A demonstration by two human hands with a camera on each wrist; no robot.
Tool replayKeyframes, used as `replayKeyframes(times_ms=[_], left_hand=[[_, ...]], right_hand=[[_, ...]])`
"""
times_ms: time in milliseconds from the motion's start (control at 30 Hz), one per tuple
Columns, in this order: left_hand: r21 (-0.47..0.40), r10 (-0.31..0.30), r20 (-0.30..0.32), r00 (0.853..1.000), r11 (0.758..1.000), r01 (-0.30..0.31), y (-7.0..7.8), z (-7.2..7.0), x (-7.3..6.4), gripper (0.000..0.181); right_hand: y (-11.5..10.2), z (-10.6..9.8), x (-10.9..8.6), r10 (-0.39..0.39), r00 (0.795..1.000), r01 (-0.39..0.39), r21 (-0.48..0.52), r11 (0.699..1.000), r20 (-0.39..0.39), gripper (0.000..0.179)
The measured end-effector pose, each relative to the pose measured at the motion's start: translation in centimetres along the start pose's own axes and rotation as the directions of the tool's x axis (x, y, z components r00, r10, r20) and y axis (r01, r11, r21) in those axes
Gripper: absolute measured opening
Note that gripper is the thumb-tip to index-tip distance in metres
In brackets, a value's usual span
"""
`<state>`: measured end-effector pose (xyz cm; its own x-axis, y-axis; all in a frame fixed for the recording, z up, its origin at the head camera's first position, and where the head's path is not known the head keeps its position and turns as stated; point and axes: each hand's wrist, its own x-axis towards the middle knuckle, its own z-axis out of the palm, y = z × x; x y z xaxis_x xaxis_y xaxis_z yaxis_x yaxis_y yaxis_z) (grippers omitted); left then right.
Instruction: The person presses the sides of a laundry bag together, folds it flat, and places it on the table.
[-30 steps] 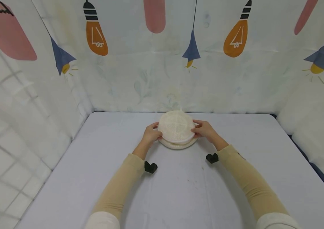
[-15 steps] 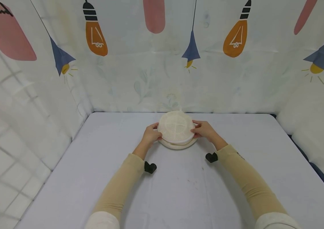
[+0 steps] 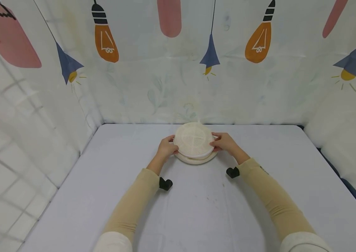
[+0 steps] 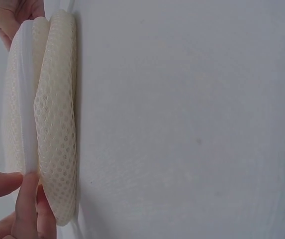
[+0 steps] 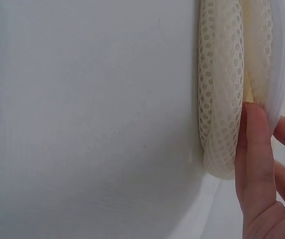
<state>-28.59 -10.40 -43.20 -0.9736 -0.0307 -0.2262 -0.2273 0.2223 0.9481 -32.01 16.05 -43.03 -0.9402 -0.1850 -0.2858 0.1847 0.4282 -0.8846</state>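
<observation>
A round, cream mesh laundry bag (image 3: 193,140) is near the table's far edge. Its upper disc has a white edge band (image 4: 27,99) that looks like a zip in the right wrist view. Below it, a thicker honeycomb-mesh layer (image 4: 57,124) lies on the table, jutting out toward the person. My left hand (image 3: 166,147) pinches the upper disc's left edge, thumb on top and fingers beneath. At the opposite edge, my right hand (image 3: 227,143) grips the same disc, its fingers (image 5: 259,149) in the gap between the two layers.
A white cloth covers the table (image 3: 193,210). Behind it hangs a curtain (image 3: 171,87) printed with lamps and bulbs, with more fabric along both sides. Dark heart-shaped pieces (image 3: 165,184) stick out by each sleeve cuff.
</observation>
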Motion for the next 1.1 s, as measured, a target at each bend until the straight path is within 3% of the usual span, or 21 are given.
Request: replayKeyframes(times_ms=[367,767,1100], left_hand=[[-0.040,-0.001,0.012,1.000,0.999,0.002,0.4,-0.3,-0.1,0.066],[0.044,0.052,-0.081,0.995,0.998,-0.049,0.2,-0.1,0.0,0.060],[0.053,0.062,-0.092,0.994,0.997,-0.058,0.2,-0.1,0.1,0.060]], right_hand=[[-0.4,-0.2,-0.2,-0.044,0.999,0.046,-0.069,0.997,0.028,0.070],[-1.5,-0.2,-0.8,-0.081,0.997,0.076,-0.246,0.966,-0.010,0.071],[-1.5,0.1,-0.4,-0.085,0.996,0.074,-0.301,0.951,-0.021,0.070]])
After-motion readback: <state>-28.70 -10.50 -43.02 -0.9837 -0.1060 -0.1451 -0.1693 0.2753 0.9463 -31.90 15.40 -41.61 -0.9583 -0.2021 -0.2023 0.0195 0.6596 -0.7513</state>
